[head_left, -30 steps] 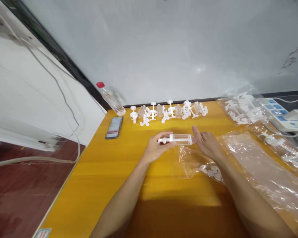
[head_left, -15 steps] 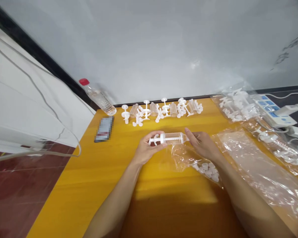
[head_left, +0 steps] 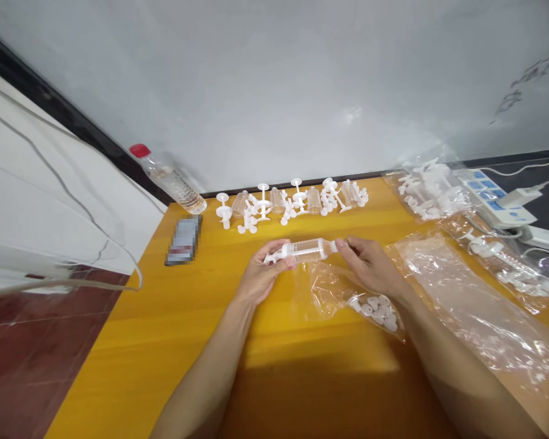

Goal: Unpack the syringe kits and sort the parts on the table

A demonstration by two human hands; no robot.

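A clear plastic syringe with a white collar and a white plunger handle is held level above the table, its handle to the left. My left hand is closed around the handle end, with the thumb near the collar. At the other end, my right hand pinches the small white tip piece between thumb and fingers. Whether that piece is a separate cap I cannot tell. Below the hands lies a clear bag with several small white caps in it.
Along the board at the back stand several white plungers, clear barrels and small white parts. A bottle and a phone are at the left. Bagged parts, a flat plastic bag and a power strip occupy the right.
My right thumb has come down from its raised position, and the fingers now pinch the syringe's tip, where a white piece shows. The whole view has shifted slightly.
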